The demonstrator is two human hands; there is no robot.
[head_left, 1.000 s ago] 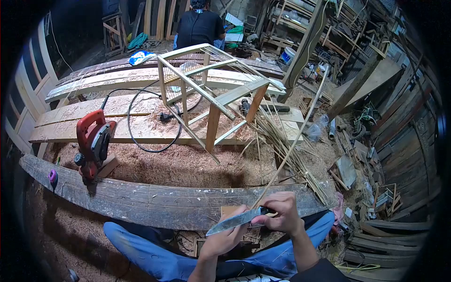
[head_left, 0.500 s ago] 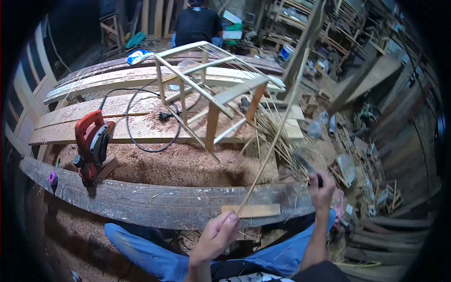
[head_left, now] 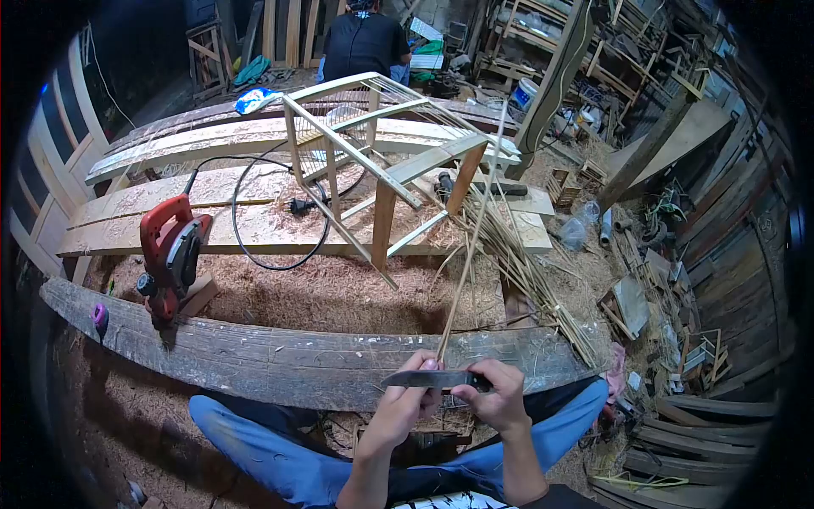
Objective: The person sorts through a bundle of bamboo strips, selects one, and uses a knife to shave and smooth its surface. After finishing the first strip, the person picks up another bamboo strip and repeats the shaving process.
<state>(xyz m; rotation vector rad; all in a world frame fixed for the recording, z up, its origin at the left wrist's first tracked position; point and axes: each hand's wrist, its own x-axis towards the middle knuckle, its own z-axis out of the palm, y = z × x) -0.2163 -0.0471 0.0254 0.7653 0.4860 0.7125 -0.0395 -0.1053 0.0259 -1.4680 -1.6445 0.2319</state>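
Observation:
My left hand (head_left: 397,417) is closed around the lower end of a long thin bamboo strip (head_left: 465,263), which rises away from me past the wooden frame. In my right hand (head_left: 502,395) is the dark handle of a knife. The broad knife blade (head_left: 417,379) points left, crossing in front of my left fingers and the strip's lower end. Both hands are close together over the near edge of a worn plank (head_left: 280,360). Beyond them, a bundle of thin strips (head_left: 527,276) slants down onto the plank's right part.
A red electric planer (head_left: 174,254) stands at left, with a black cable (head_left: 240,225). A slatted wooden frame (head_left: 386,182) rests on pale boards (head_left: 153,212). Shavings (head_left: 314,297) cover the ground. Another person (head_left: 363,47) sits at the back. Scrap wood lies right.
My right hand has swung in from the right with the knife, and its blade is now at my left hand. The strip stands a little steeper, and the view has shifted slightly.

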